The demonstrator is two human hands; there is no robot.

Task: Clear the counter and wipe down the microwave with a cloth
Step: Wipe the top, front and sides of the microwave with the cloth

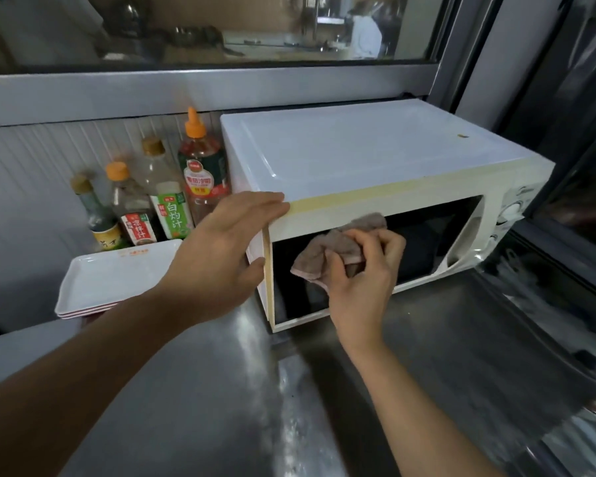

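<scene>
Microwave (375,160), braced by the flat left hand (221,246), could shove toward the sauce bottles (152,197) if the right hand (362,270), its grip bunched round the cloth (327,253), scrubs hard.

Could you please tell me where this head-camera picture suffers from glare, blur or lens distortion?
In the head view, glare streaks the steel counter in front of the microwave; wide-angle distortion bows the window frame and tilts the microwave; the lower right corner is smeared with blur; the window glass shows only hazy shapes; the right hand gripping the cloth and the left hand are sharp.
</scene>
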